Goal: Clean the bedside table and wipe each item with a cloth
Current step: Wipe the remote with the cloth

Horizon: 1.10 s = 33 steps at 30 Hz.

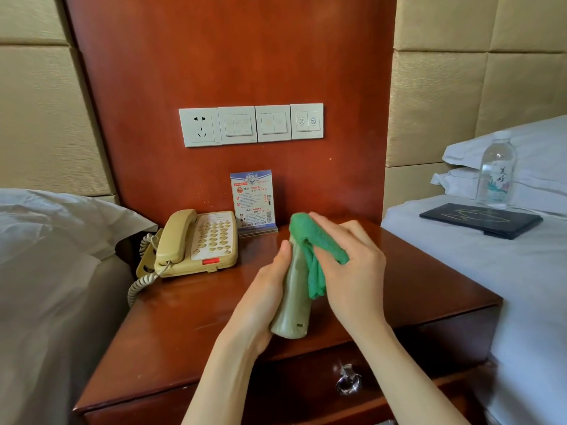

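Both hands busy over the tabletop [184,326], wiping in progress.
Left hand [264,296] grips a grey-green object, possibly a remote [293,302], held above the wood; right hand [352,271] pinches the green cloth [310,246] against its top end. Behind sit the beige telephone [199,240] and a notice card [253,200]; a water bottle [495,176] stands on the right bed.

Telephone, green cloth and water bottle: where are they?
telephone [211,237], head view, on its keypad.
green cloth [310,240], head view, on the bunched top part.
water bottle [495,176], head view, on its label.
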Available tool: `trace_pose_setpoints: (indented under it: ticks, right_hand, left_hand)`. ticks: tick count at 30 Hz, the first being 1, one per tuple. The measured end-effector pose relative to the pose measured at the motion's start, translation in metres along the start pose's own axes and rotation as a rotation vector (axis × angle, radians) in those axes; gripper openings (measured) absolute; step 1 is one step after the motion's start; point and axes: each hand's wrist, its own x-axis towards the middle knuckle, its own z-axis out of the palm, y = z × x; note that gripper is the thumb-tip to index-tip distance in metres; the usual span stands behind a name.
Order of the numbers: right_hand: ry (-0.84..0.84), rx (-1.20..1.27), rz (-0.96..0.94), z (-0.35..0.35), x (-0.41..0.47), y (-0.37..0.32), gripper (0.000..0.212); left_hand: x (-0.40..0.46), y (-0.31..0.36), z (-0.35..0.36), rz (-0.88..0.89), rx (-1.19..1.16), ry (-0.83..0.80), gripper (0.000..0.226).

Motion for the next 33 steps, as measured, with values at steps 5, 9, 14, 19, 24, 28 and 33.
trace_pose_setpoints:
  ticks: [5,9,14,19,24,28,33]
  right_hand:
    - [0.061,0.044,0.148,-0.006,0.008,0.005,0.043]
    - [-0.231,0.183,0.191,0.003,-0.012,0.000,0.052]
    - [-0.703,0.192,0.260,0.005,-0.019,-0.007,0.053]
    - [-0.588,0.174,0.183,0.002,-0.018,-0.006,0.052]
    - [-0.189,0.058,0.182,0.000,-0.011,0.009,0.047]
    - [-0.011,-0.050,0.173,-0.011,-0.001,0.022,0.044]
    - [-0.146,0.035,0.257,-0.007,-0.003,0.024,0.042]
  left_hand:
    - [-0.019,-0.010,-0.007,0.040,0.019,-0.074,0.050]
    - [-0.021,-0.004,-0.009,0.055,-0.261,0.084,0.051]
    - [-0.016,-0.001,-0.030,0.045,-0.570,0.337,0.066]
    - [-0.018,-0.003,-0.022,0.020,-0.511,0.258,0.066]
    - [-0.019,-0.006,-0.001,0.035,-0.135,0.143,0.052]
    - [-0.020,-0.010,0.003,0.018,0.005,-0.020,0.041]
    - [-0.018,-0.006,0.000,-0.012,-0.199,0.038,0.043]
